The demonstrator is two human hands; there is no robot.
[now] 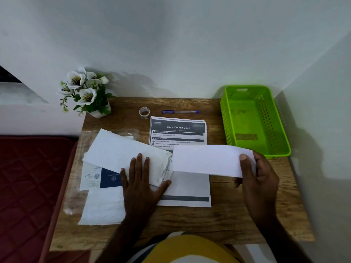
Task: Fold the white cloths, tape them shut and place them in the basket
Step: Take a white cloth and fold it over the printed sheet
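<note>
My right hand (255,179) pinches the right end of a folded white cloth (207,160), thumb on top, holding it just above the table in front of the green basket (252,120). My left hand (141,179) lies flat, fingers spread, pressing on a stack of white cloths (117,149) in a clear plastic wrapper at the left. Another white cloth (102,205) lies below that stack. A roll of clear tape (144,112) stands at the back of the wooden table (228,215). The basket holds nothing.
A printed instruction sheet (178,130) lies mid-table, partly under the cloths. A blue pen (180,112) rests behind it. A pot of white flowers (87,92) stands back left. A card with a blue panel (102,177) lies under the stack. A red mattress (28,177) borders the left.
</note>
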